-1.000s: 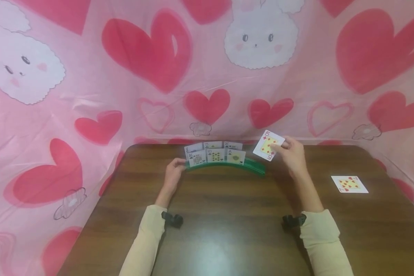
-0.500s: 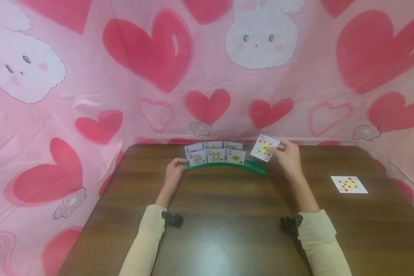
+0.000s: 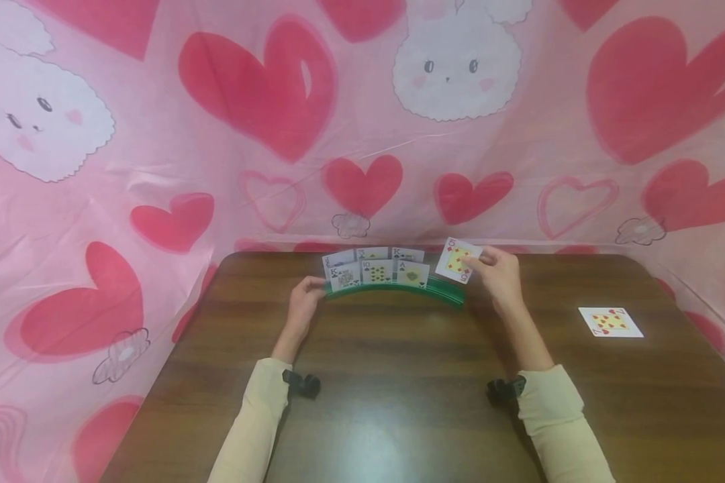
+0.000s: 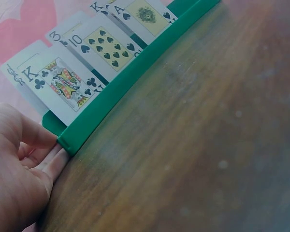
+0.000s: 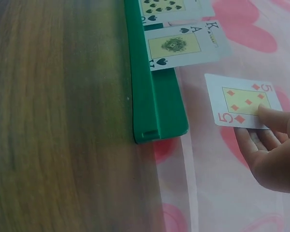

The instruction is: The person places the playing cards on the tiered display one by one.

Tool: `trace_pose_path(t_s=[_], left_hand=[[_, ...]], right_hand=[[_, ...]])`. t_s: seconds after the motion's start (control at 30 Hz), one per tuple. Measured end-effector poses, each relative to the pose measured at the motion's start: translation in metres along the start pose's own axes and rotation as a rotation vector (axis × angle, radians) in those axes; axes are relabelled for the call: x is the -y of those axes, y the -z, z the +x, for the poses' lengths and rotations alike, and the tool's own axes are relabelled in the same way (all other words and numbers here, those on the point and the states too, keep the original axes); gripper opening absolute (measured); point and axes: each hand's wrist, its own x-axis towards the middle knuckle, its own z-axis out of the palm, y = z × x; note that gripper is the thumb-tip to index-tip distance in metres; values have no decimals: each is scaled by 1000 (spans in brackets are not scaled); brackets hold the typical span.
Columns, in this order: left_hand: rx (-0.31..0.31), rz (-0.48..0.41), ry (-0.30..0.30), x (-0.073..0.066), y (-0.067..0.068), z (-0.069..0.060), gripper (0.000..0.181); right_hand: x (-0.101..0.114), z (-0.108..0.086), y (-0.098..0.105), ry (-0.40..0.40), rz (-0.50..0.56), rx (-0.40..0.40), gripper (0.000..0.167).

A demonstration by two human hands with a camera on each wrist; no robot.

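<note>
A curved green card holder (image 3: 444,290) stands near the table's far edge. Its front row has a king of clubs (image 4: 63,84), a ten of spades (image 4: 105,48) and an ace of spades (image 5: 176,46). Behind these stands a second row of cards, partly hidden. My left hand (image 3: 305,302) grips the holder's left end between thumb and fingers. Just behind the holder's right end, my right hand (image 3: 501,275) pinches a five of diamonds (image 3: 456,260) by its right side, face toward me. In the right wrist view the card is apart from the holder.
A seven of hearts (image 3: 610,322) lies face up on the brown wooden table (image 3: 399,376), to the right of my right arm. A pink sheet (image 3: 362,134) with hearts and rabbits hangs behind the table and at both sides.
My right hand has moved left with the five of diamonds, closer to the holder's right end, and the card has turned more upright. My left hand and the holder stay in place.
</note>
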Motion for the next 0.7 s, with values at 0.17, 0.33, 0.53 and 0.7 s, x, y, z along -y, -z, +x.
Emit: trace_pose_path(t_s=[0.17, 0.33, 0.53, 0.7], left_hand=[[0, 11, 0, 0, 0, 0, 17], [5, -6, 7, -1, 1, 0, 17], [20, -11, 8, -2, 2, -2, 17], [18, -3, -2, -1, 2, -1, 17]], right_hand=[[-2, 1, -1, 12, -12, 9, 34], [-4, 1, -3, 26, -22, 2, 31], [-4, 1, -5, 25, -54, 8, 30], [-5, 0, -6, 7, -46, 10, 29]])
